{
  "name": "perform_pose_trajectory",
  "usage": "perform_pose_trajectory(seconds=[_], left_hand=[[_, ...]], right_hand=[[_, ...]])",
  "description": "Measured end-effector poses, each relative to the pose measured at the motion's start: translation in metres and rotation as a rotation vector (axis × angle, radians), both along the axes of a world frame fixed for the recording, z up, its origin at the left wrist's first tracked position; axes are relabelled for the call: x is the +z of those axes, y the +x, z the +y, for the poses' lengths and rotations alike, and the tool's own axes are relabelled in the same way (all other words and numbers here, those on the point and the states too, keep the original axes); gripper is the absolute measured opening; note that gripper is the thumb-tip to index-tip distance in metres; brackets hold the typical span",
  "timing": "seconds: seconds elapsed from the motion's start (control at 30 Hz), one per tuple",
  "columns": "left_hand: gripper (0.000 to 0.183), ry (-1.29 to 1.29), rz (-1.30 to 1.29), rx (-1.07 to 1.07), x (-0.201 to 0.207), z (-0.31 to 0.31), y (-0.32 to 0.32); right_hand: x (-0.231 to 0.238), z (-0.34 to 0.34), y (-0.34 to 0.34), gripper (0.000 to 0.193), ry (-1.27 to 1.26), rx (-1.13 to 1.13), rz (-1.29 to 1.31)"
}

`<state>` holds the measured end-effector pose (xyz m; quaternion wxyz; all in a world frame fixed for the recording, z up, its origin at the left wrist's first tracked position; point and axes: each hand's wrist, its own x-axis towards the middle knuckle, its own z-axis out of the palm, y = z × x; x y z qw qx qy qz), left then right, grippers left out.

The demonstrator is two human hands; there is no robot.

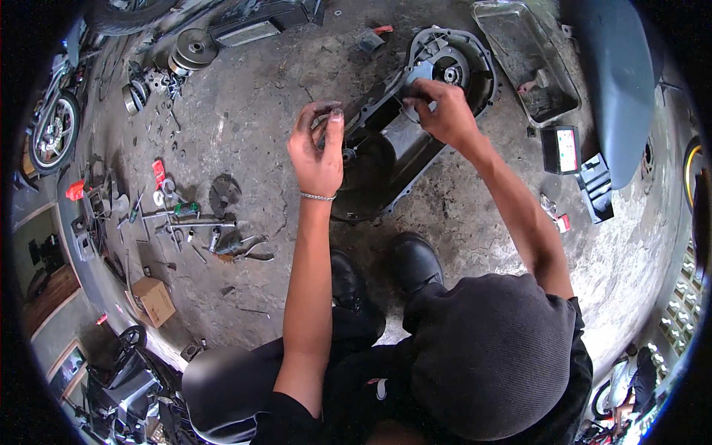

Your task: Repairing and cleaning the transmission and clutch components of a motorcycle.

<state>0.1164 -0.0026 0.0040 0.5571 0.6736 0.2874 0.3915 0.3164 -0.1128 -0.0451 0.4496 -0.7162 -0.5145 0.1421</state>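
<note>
Head view: nearest my feed, the left hand [319, 144] hangs over the near side of the casing, its fingers curled and the thumb up close to the index finger. I make out nothing gripped there, but the palm is turned from me, so I cannot tell for certain. My right hand [451, 115] is a little farther out, fingers bent down toward the thumb at the casing's far part; a bluish-grey piece [420, 73] shows just beyond the fingertips, and I cannot tell whether they have hold of it.

Below both hands lies the long metal casing [417, 148], slantwise on the concrete floor [285, 67] ahead of the dark boots [415, 263], hollow side up. I judge the work partway along: the inside is exposed, a round fitting [450, 75] sits at the far end, and no cover lies over it. What is left, as I read it, is at least the closing of that hollow.

Out to the left I have loose pliers [256, 256], a green-handled tool [185, 209] and a dark disc [224, 195]. On the right sits a black box with a white label [550, 150], with a shallow metal tray [515, 55] beyond it. Farthest off, upper left, are stacked pulley discs [194, 48] and a motorcycle wheel [55, 133].
</note>
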Motion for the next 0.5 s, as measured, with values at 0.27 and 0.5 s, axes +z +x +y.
perform_pose_trajectory(seconds=[0.27, 0.5], left_hand=[[0.012, -0.038, -0.003, 0.016, 0.002, -0.001, -0.002], [0.012, -0.004, 0.019, 0.019, 0.005, -0.003, 0.001]], right_hand=[[0.013, -0.011, 0.008, 0.019, 0.038, -0.283, 0.526], [0.007, -0.048, -0.005, 0.019, -0.248, -0.346, 0.379]])
